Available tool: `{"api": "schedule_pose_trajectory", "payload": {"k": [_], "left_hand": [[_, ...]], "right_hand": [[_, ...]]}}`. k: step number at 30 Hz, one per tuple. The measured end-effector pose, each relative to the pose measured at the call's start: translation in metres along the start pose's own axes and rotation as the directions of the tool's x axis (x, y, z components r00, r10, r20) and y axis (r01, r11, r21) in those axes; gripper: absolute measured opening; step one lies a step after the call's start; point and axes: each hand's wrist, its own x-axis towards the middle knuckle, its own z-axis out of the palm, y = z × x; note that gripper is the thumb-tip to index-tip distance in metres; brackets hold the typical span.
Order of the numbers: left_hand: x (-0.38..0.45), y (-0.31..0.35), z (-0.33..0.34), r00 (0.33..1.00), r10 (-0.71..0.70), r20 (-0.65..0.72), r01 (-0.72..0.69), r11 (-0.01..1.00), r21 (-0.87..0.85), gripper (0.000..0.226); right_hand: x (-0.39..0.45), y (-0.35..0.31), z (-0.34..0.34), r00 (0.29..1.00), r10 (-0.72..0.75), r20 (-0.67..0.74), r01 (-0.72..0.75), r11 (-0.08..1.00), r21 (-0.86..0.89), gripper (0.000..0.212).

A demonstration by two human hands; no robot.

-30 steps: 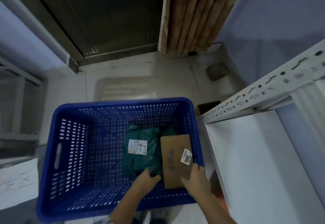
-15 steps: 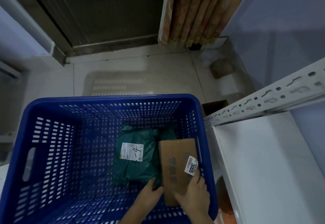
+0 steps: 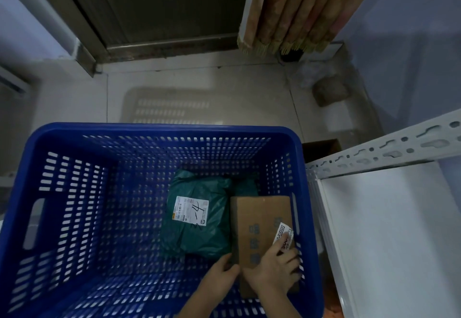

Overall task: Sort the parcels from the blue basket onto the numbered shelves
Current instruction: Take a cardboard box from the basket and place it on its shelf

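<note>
Surroundings: the blue basket (image 3: 159,143) stands on the pale tiled floor (image 3: 199,80); beyond its far rim is a dark door (image 3: 162,5) with a folded curtain (image 3: 294,5) beside it, and a small open carton (image 3: 321,148) sits just past the basket's far right corner.
In the way: the white metal shelf (image 3: 389,230) runs close along the basket's right wall, its perforated rail (image 3: 389,150) reaching over that corner.
Cardboard parcel: the cardboard box (image 3: 259,220) lies in the basket against its right wall, with a white label (image 3: 282,233) near its right edge.
Green parcel: the green mailer bag (image 3: 199,215) touches the box's left side; its label reads "-4".
My left hand: my left hand (image 3: 222,277) grips the box's near left edge, fingers curled against it.
My right hand: my right hand (image 3: 274,265) lies on top of the box's near end, fingers spread and curling over its right edge, fingertips on the label.
Open room: the left half of the basket's floor is bare; the box's right edge sits tight to the wall.
</note>
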Motion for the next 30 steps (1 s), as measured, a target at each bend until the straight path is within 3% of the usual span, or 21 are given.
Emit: {"api": "schedule_pose_trajectory", "payload": {"k": [11, 15, 18, 21, 26, 30], "left_hand": [[-0.013, -0.004, -0.036, 0.990, -0.071, -0.118, 0.082, 0.992, 0.092, 0.054], [-0.018, 0.001, -0.051, 0.983, -0.064, -0.174, 0.079, 0.993, 0.084, 0.057], [-0.024, 0.009, -0.059, 0.980, -0.035, -0.196, 0.048, 0.997, 0.061, 0.057], [-0.027, 0.018, -0.064, 0.979, -0.018, -0.204, 0.012, 1.000, -0.029, 0.055], [-0.039, 0.028, -0.077, 0.979, 0.021, -0.202, -0.063, 0.977, -0.206, 0.049], [-0.051, 0.027, -0.095, 0.998, 0.031, -0.061, -0.045, 0.968, -0.245, 0.079]], "right_hand": [[-0.012, 0.015, -0.013, 0.998, -0.022, -0.058, 0.027, 0.996, 0.089, 0.145], [-0.024, 0.023, -0.028, 0.999, -0.015, -0.038, 0.023, 0.975, 0.220, 0.147], [-0.034, 0.034, -0.040, 0.994, -0.092, -0.052, 0.104, 0.935, 0.338, 0.145], [-0.040, 0.048, -0.052, 0.979, -0.201, -0.022, 0.185, 0.849, 0.495, 0.143], [-0.033, 0.073, -0.064, 0.914, -0.400, 0.066, 0.206, 0.598, 0.775, 0.159], [-0.024, 0.090, -0.068, 0.851, -0.519, 0.081, 0.188, 0.445, 0.876, 0.157]]}}
